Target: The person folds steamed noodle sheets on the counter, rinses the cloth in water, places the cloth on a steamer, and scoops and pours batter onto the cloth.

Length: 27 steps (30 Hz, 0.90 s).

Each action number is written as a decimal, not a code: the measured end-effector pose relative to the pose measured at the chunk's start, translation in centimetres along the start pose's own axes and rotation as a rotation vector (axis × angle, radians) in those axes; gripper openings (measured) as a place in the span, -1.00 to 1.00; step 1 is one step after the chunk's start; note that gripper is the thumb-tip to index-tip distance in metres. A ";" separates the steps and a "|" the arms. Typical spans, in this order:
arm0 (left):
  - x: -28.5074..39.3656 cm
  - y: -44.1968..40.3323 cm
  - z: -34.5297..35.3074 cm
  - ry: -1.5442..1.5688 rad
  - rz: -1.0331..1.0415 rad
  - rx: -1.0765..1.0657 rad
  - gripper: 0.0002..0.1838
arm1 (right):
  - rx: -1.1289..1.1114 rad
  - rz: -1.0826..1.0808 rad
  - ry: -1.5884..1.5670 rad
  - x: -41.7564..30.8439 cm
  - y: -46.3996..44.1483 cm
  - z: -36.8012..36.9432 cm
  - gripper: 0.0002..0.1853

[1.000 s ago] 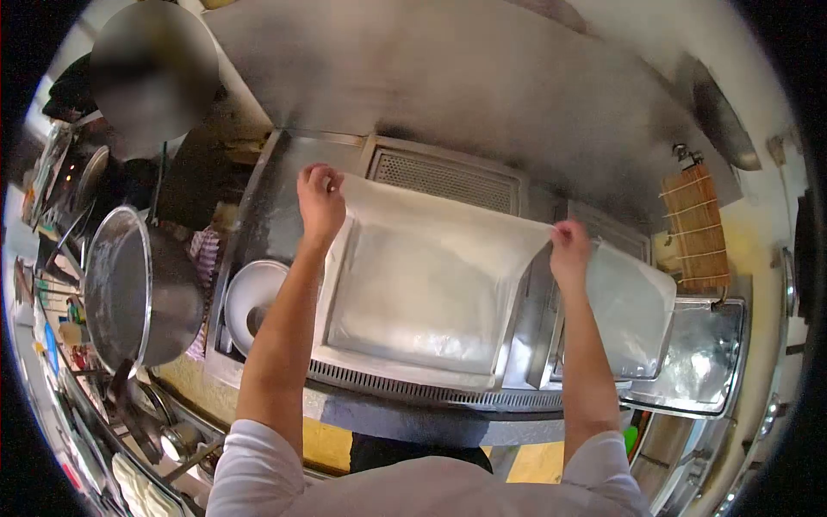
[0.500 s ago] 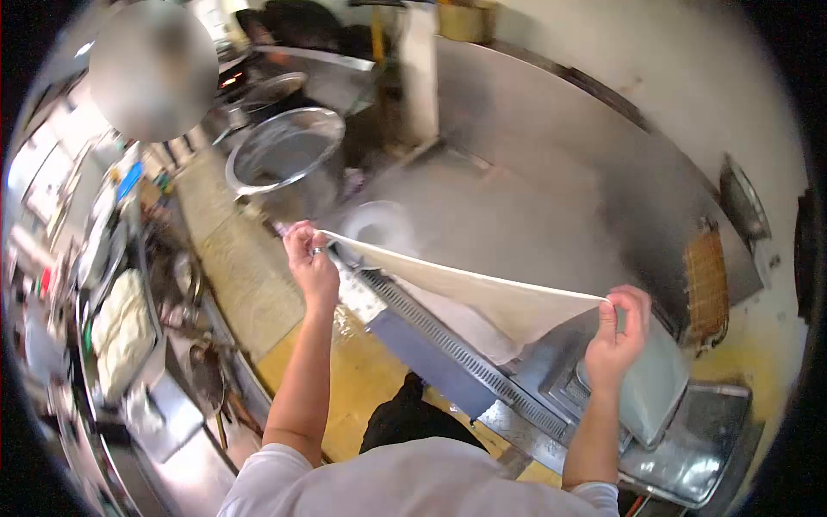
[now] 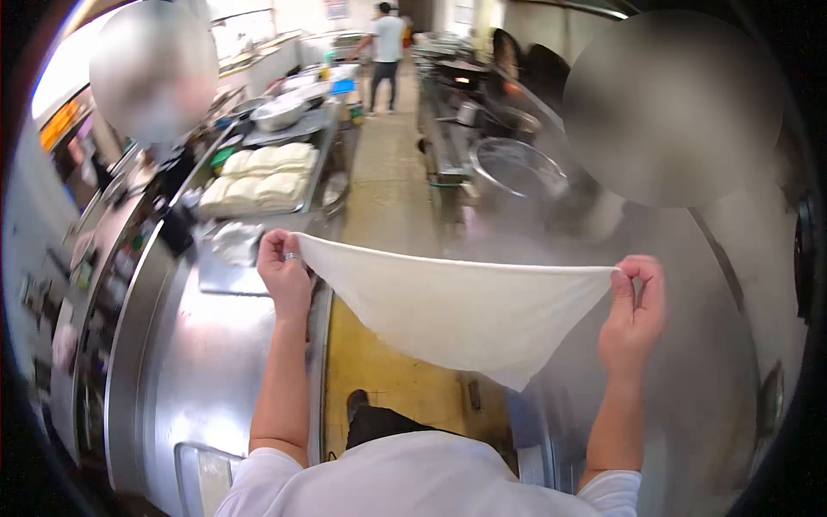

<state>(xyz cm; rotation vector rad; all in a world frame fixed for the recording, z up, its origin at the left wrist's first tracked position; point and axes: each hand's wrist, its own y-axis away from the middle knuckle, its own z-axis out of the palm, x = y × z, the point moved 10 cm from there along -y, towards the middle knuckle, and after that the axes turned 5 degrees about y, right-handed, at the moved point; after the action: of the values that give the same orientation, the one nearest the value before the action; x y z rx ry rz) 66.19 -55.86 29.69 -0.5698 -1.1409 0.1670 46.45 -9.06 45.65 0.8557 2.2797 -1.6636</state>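
Observation:
A thin, off-white sheet, by its look a rice noodle sheet [image 3: 457,310], hangs stretched between my hands in front of me. Its top edge sags a little, and a corner points down at the lower right. My left hand [image 3: 285,280], wearing a ring, pinches the upper left corner. At the upper right corner, the thumb and fingers of my right hand [image 3: 633,319] are closed on the edge. The sheet is clear of the surfaces around it. Left of it, folded white stacks [image 3: 260,177] lie on a tray, near a crumpled white cloth [image 3: 237,244].
A steel counter [image 3: 194,362] runs along my left. Steam blurs the right side, where a large metal pot [image 3: 517,168] stands. A yellowish floor aisle [image 3: 388,164] leads to a person [image 3: 386,52] at the back. White basins [image 3: 280,112] sit beyond the stacks.
My view has turned left, from the steaming area toward the aisle and left counter. Both hands carried the sheet along; it now hangs free and spread, facing me.

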 end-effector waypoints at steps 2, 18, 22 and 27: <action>2.8 -2.6 -7.0 -0.124 0.123 0.071 -0.82 | -0.041 -0.066 -0.147 -3.3 -1.8 4.8 -0.95; 22.6 -7.1 -55.8 -0.690 0.225 0.716 -0.82 | -0.616 -0.309 -0.575 -40.6 -1.0 52.9 -0.85; 20.9 -5.9 -66.4 -0.780 0.137 0.818 -0.83 | -0.809 -0.437 -0.749 -49.4 5.7 67.2 -0.86; 21.8 -5.2 -71.0 -1.008 0.092 0.920 -0.82 | -0.928 -0.437 -0.724 -56.8 12.4 77.2 -0.87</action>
<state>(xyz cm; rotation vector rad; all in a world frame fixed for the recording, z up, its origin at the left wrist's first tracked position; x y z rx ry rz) 137.95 -75.74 29.18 0.3600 -1.8048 1.0822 85.94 -96.64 35.41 -0.4025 2.3142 -0.6169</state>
